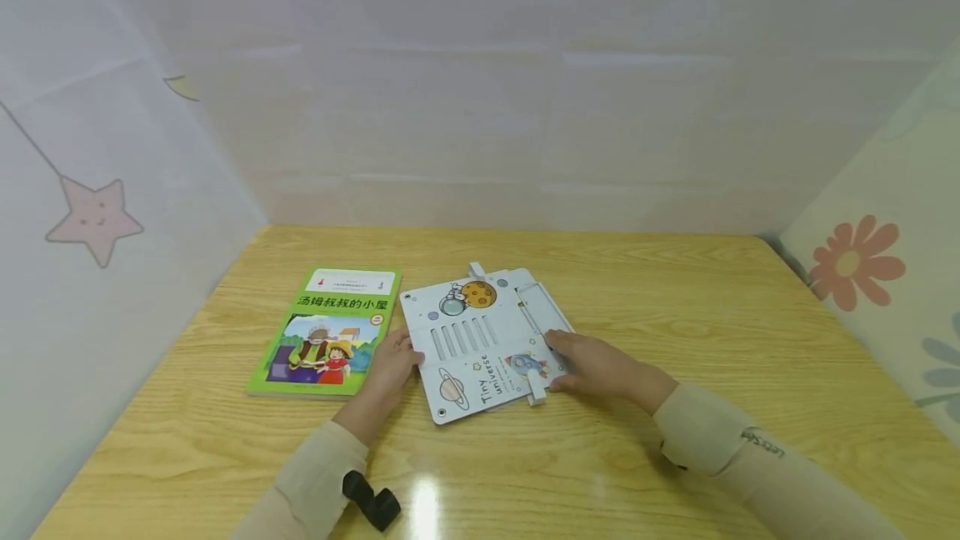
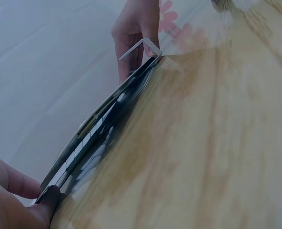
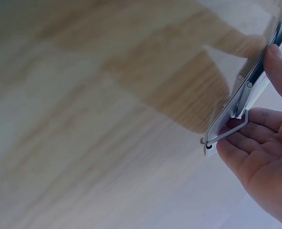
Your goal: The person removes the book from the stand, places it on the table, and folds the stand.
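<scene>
A white folding book stand [image 1: 450, 377] with space drawings and the words "Tiny universe" lies nearly flat, turned at an angle, in the middle of the table. My left hand [image 1: 392, 369] pinches its left edge; in the left wrist view the left thumb [image 2: 48, 202] presses against the stand's side. At the opposite edge, my right hand [image 1: 596, 363] holds the stand with the thumb apart from the fingers. In the right wrist view a bent wire leg [image 3: 229, 132] lies against the right fingers. White page clips [image 1: 536, 387] stick out from two of its edges.
To the left lies a green picture-covered book [image 1: 360, 282], near my left forearm. The wooden table [image 1: 675, 290] reaches back to a pale cloth wall [image 1: 450, 132], with more printed cloth at both sides. A black strap piece [image 1: 372, 502] hangs from the left sleeve.
</scene>
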The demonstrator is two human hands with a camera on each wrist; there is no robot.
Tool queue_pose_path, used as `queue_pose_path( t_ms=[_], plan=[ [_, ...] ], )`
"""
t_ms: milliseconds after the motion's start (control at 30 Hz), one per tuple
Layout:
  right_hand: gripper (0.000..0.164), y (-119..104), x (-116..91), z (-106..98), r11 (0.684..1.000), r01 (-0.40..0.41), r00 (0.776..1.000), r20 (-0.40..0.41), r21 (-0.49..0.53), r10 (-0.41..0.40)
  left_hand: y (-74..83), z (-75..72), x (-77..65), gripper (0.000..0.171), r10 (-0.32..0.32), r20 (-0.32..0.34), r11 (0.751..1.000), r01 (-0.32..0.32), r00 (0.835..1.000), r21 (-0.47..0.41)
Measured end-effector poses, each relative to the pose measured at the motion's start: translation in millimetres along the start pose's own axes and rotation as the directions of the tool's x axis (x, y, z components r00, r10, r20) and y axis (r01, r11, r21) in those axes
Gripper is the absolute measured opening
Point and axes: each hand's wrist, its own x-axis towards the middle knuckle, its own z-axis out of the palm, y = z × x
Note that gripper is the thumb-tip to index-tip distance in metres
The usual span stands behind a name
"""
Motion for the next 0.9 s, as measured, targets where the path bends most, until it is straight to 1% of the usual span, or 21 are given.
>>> queue_pose_path(
  t_ms=[167, 300, 500, 667, 833, 900],
  plan=[
    [0.07, 0, 0, 0, 1.0, -0.014, 0.999, 0.039, 0.003, 0.014, 0.0, 0.0, 0.4, 0.053, 0.0, 0.003, 1.0, 0.0, 1.0, -0.007],
    [0.069, -3, 0, -2, 1.0, -0.012, 0.999, 0.038, 0.008, 0.011, 1.1, 0.0, 0.4, 0.054, -0.006, 0.007, 1.0, 0.006, 1.0, -0.011],
    [0.069, -5, -1, -4, 1.0, -0.014, 0.999, 0.04, 0.008, 0.014, 3.2, -0.1, 1.0, 0.055, -0.033, 0.004, 0.999, 0.034, 0.999, -0.021],
    [0.069, -6, -2, -4, 1.0, -0.021, 0.999, 0.032, -0.018, 0.022, 5.4, 0.8, 2.2, 0.056, -0.06, 0.012, 0.998, 0.06, 0.998, -0.009],
    [0.07, -9, -2, -3, 0.999, -0.044, 0.999, 0.016, -0.032, 0.045, 7.9, 0.7, 7.9, 0.055, -0.085, -0.001, 0.996, 0.085, 0.996, 0.039],
    [0.071, -11, -2, -2, 0.998, -0.056, 0.998, 0.007, -0.037, 0.056, 8.9, 0.3, 10.9, 0.055, -0.094, 0.001, 0.995, 0.094, 0.996, 0.042]
  ],
)
